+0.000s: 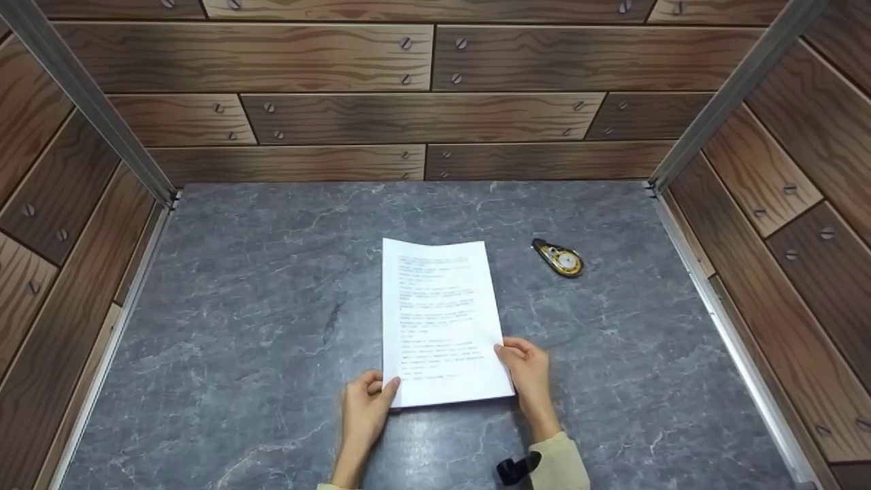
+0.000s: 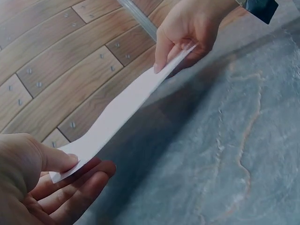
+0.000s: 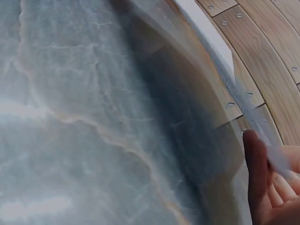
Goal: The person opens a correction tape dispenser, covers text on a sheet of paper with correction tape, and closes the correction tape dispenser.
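Observation:
White printed paper (image 1: 442, 320) is held up between both hands in the head view, its lines of text too small to read. My left hand (image 1: 367, 406) pinches the lower left corner, thumb on the printed face and fingers underneath, as the left wrist view also shows. On the lower right edge, my right hand (image 1: 527, 371) grips the paper (image 3: 218, 47) between thumb and fingers. The left wrist view shows the paper (image 2: 124, 105) nearly edge-on, tilted above the tabletop with its shadow below.
A yellow and black correction tape dispenser (image 1: 558, 258) lies on the grey marbled table (image 1: 238, 306), right of the paper's top. Walls with a wood-plank pattern (image 1: 340, 58) and metal rails (image 1: 721, 327) bound the table. A black strap piece (image 1: 518, 468) sits at the right sleeve.

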A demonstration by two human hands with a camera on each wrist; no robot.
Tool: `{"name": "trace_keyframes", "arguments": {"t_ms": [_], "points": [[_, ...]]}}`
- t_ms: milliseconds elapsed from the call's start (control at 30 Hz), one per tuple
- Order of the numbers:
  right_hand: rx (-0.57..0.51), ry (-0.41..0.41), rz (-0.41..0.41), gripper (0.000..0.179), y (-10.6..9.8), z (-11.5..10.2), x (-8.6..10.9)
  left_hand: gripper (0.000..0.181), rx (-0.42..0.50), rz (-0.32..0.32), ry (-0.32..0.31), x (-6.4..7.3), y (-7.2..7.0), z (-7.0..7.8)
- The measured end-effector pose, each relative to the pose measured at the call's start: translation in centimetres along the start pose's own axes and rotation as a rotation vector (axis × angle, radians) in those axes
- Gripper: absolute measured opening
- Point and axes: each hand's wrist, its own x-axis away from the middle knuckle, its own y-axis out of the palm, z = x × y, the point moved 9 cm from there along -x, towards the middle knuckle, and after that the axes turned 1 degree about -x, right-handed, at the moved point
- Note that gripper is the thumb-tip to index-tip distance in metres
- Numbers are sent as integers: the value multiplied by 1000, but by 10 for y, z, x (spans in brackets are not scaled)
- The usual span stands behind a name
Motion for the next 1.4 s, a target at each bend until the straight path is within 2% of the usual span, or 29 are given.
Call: {"name": "trace_keyframes", "arguments": {"t_ms": [200,300,433,567,700,767,867,1000,1100,1167,1233,1300,1400], "points": [[54,-50,16,21,2,1,0,8,43,-32,-3,-2,8,-10],[132,-88,34,18,3,2,0,8,49,-52,-23,-3,11,-14],[277,-154,68,14,3,-2,3,9,-4,-56,-9,-3,11,-14],[383,-230,100,11,5,-8,7,9,-95,-38,41,-3,9,-9],[440,-272,125,9,6,-12,9,15,-250,12,86,-2,7,-3],[455,-276,134,9,6,-11,9,21,-322,34,78,-2,7,-3],[472,-283,142,9,6,-10,9,29,-398,46,30,-2,7,-5],[489,-297,146,11,7,-11,10,37,-465,53,-12,-2,5,-7],[494,-308,144,14,7,-11,10,40,-498,60,-7,-2,3,-7],[500,-324,145,16,7,-12,10,40,-512,77,30,-2,2,-6],[505,-339,146,17,7,-12,11,40,-533,111,94,0,0,-4],[513,-353,147,17,7,-12,11,39,-557,172,205,3,-2,1],[521,-367,150,17,8,-11,11,37,-569,246,410,10,-2,8]]}}
